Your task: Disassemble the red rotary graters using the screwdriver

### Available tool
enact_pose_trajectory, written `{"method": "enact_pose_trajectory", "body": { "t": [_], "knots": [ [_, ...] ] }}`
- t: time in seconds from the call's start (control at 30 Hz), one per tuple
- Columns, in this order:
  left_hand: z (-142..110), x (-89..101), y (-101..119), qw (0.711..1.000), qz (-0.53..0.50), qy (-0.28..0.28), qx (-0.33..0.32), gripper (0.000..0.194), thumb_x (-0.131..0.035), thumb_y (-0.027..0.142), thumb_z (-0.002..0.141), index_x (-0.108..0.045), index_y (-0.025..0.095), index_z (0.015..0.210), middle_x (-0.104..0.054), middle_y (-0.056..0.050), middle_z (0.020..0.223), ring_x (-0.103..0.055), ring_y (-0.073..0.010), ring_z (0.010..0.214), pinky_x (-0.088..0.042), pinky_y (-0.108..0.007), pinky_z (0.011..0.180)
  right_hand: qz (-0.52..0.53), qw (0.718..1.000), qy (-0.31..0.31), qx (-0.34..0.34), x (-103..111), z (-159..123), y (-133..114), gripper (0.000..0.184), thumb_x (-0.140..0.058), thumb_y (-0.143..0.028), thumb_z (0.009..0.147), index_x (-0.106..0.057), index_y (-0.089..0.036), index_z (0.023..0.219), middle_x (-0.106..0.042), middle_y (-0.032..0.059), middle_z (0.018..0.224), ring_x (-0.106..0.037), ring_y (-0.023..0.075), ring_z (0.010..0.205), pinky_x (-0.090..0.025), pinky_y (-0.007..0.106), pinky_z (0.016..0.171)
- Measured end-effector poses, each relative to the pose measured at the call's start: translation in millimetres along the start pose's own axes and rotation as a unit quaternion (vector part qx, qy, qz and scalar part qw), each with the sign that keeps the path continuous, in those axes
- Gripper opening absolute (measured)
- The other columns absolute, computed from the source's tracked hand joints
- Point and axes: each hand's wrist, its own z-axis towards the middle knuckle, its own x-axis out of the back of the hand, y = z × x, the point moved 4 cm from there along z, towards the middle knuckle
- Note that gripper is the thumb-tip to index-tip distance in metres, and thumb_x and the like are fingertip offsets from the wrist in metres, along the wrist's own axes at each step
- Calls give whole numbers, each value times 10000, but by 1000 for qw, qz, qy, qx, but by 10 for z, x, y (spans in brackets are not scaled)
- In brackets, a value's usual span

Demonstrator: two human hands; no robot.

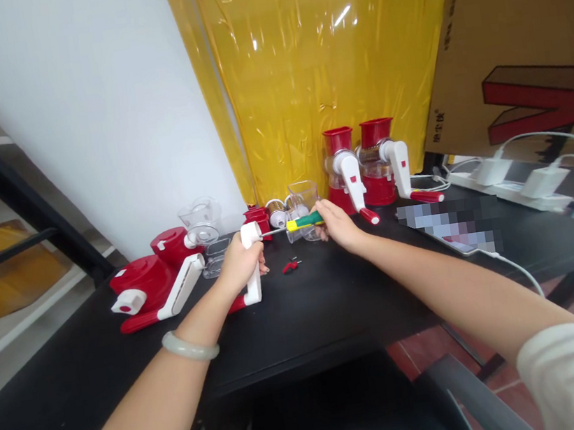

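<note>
My left hand [243,259] is wrapped round a white crank handle [254,284] with a red grip, held upright over the black table. In my right hand [338,226] is a screwdriver [305,221] with a green and yellow handle, its shaft pointing left. The tip meets the round upper end of the crank; whether it sits in a screw is too small to tell. A small red part [289,267] lies on the table between my hands, with tiny dark bits beside it. Behind them stand a drum grater cone [277,213] and clear plastic parts [304,191].
Two assembled red and white rotary graters [343,172] stand at the back right. Red bases [142,283] and another crank [183,288] lie at left. A phone [447,229] on a cable and a power strip [509,191] are at right, near a large cardboard box [515,23].
</note>
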Motion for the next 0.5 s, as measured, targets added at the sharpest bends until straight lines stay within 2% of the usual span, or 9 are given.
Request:
{"method": "enact_pose_trajectory", "body": {
  "t": [0.1, 0.2, 0.3, 0.37, 0.43, 0.5],
  "knots": [
    [-15, -33, -14, 1000, 26, -11, -4, 506, -687, 227, 754, -451, 218, 1200, -603, 60, 574, -629, -200, 415, -531, -289, 419, -21, 1000, -1, -3, 41, 34, 51, 382, -567, -603, 885, -470, -241, 811, -444, -89, 463, -384, 90, 359, -267, 209, 377],
    [-41, -61, 12, 999, 20, -18, -27, 637, -752, 371, 795, -411, 256, 1320, -598, 69, 596, -625, -181, 408, -531, -274, 425, 15, 999, 19, -39, 35, 60, 112, 261, -568, -470, 908, -476, -236, 838, -481, -91, 478, -417, 92, 375, -318, 206, 404],
    [-63, -63, 50, 999, 5, -11, -36, 618, -723, 528, 820, -428, 268, 1298, -596, 62, 632, -627, -166, 411, -522, -257, 419, 63, 993, 58, -83, -18, 50, 122, 92, -516, -285, 916, -477, -227, 857, -520, -82, 501, -475, 98, 410, -376, 209, 454],
    [-64, -63, 70, 999, -7, -8, -39, 536, -650, 585, 860, -445, 256, 1231, -585, 56, 649, -633, -164, 423, -520, -252, 413, 84, 988, 77, -101, -58, 39, 90, 65, -499, -243, 914, -480, -223, 855, -526, -76, 507, -495, 102, 428, -393, 215, 481],
    [-47, -70, 80, 999, -30, -8, -39, 450, -590, 592, 897, -446, 248, 1149, -567, 57, 658, -633, -154, 432, -533, -253, 424, 64, 988, 93, -108, -69, 46, 43, 123, -503, -291, 929, -486, -222, 829, -523, -66, 499, -492, 110, 426, -394, 228, 483],
    [-11, -89, 75, 998, -58, -17, -24, 408, -594, 576, 897, -433, 249, 1081, -559, 60, 674, -638, -143, 446, -554, -258, 450, -8, 990, 99, -104, -49, 86, -10, 249, -507, -396, 947, -503, -218, 773, -511, -50, 477, -471, 121, 410, -374, 244, 467]
  ]
}}
